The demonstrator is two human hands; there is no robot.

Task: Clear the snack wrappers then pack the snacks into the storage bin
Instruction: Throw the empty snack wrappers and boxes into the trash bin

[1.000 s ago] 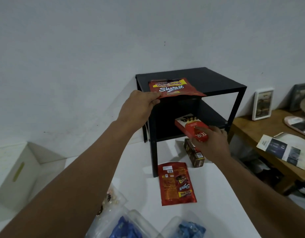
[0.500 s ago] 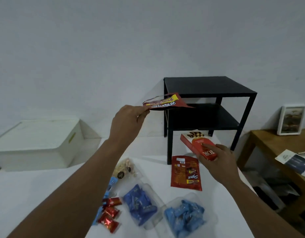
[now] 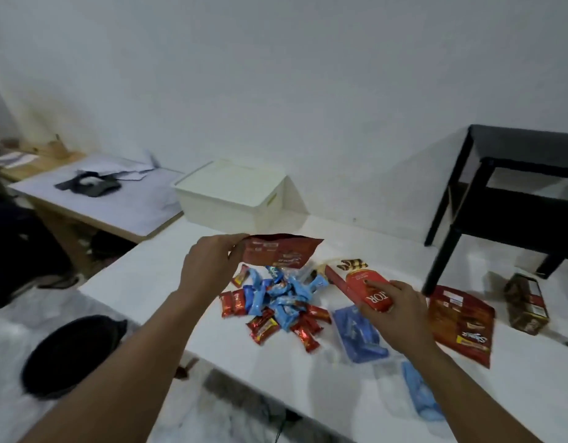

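Observation:
My left hand point(image 3: 209, 266) pinches the edge of a flat red snack pouch point(image 3: 281, 252), held in the air above a pile of small blue and red wrapped candies point(image 3: 276, 302) on the white table point(image 3: 167, 282). My right hand point(image 3: 394, 306) grips a red snack box point(image 3: 359, 284) just right of the pile. A second red pouch point(image 3: 461, 324) lies flat further right, beside a brown carton point(image 3: 527, 303). Clear bags of blue candies point(image 3: 359, 334) lie under my right forearm. The white storage bin point(image 3: 231, 195) stands lidded at the table's back.
A black two-tier shelf point(image 3: 512, 187) stands on the table at the far right. A black round bin point(image 3: 68, 353) sits on the floor to the left. A lower wooden desk point(image 3: 94, 199) with papers and a dark object lies behind it.
The view has swung left, away from the black shelf toward the bin and candy pile. Both hands came along, the left still with the pouch, the right still with the red box.

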